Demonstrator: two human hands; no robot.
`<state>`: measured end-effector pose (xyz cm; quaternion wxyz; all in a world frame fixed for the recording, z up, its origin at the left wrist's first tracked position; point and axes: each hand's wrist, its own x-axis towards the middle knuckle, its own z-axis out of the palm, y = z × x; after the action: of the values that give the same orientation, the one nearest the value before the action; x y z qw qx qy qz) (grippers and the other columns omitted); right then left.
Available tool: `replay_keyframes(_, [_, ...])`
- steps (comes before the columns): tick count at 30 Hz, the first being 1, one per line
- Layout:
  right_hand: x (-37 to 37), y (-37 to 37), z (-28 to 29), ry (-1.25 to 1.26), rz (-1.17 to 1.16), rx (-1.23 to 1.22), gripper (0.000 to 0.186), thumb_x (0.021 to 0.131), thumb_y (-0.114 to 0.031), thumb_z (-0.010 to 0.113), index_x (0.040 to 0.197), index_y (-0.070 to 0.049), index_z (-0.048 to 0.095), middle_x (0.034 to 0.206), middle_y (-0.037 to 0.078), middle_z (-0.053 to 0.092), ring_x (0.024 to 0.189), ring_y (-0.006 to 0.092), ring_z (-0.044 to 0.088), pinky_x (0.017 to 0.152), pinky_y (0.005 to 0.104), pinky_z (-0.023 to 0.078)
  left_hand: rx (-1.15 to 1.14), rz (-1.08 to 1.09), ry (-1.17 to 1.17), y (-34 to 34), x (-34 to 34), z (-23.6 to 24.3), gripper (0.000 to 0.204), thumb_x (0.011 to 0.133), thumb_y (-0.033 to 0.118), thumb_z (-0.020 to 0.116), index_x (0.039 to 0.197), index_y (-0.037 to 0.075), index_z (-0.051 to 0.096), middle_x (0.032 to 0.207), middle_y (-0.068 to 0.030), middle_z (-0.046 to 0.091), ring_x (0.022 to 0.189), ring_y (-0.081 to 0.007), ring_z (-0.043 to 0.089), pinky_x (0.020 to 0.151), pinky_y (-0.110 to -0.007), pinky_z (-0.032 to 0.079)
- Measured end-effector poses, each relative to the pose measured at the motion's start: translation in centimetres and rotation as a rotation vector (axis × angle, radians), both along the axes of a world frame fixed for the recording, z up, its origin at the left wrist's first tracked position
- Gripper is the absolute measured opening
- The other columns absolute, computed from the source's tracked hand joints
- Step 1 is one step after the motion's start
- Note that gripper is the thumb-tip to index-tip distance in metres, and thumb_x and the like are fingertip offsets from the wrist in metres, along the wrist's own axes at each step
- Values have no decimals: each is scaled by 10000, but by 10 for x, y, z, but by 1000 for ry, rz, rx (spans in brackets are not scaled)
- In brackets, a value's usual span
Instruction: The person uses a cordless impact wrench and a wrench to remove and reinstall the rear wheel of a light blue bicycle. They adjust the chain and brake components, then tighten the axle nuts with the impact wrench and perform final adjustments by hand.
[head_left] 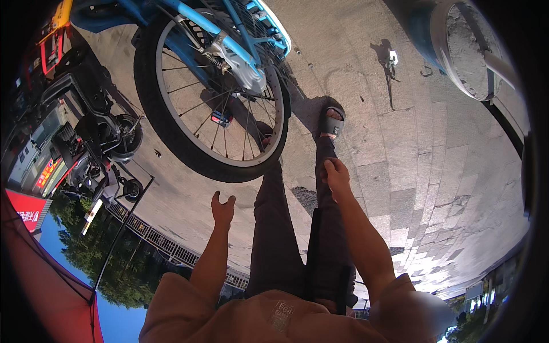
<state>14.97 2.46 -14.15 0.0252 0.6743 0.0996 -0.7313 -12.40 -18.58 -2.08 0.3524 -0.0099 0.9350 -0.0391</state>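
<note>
On the paving, parked scooters (97, 148) line the left edge. Just right, the blue bicycle's rear wheel (211, 97) stands near the left hand (222, 209), fingers spread, empty. Further right, the right hand (335, 174) hangs loosely curled, empty, beside bare slabs (434, 171).

At the far left of the frame I see a red sign (26, 208) with white lettering, and just above it a small lit panel (47, 171) glowing orange-red.
</note>
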Motion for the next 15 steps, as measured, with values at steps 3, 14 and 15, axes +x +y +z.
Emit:
replay_keyframes(3, [4, 0, -5, 9, -34, -39, 230, 915, -198, 560, 1066, -25, 576, 808, 27, 610, 623, 85, 538, 521, 232, 429, 3, 20, -16, 10, 17, -1, 779, 741, 246, 707, 1348, -94, 358, 1339, -274, 420, 1204, -334, 481, 988, -372, 405])
replay_keyframes(14, [-9, 20, -9, 62, 0, 27, 191, 912, -199, 582, 1040, -59, 598, 785, -16, 596, 640, 63, 532, 550, 233, 426, 175, 178, -156, 86, 57, -1, 630, 785, 102, 663, 1320, -77, 384, 1328, -217, 439, 1030, -197, 557, 839, -296, 470])
replay_keyframes(15, [-13, 22, -9, 72, -36, 25, 181, 909, -187, 586, 1033, -55, 597, 779, -16, 591, 636, 59, 524, 546, 231, 419, 202, 185, -162, 90, 59, -1, 625, 791, 103, 659, 1322, -74, 381, 1327, -214, 440, 1027, -201, 560, 838, -303, 472])
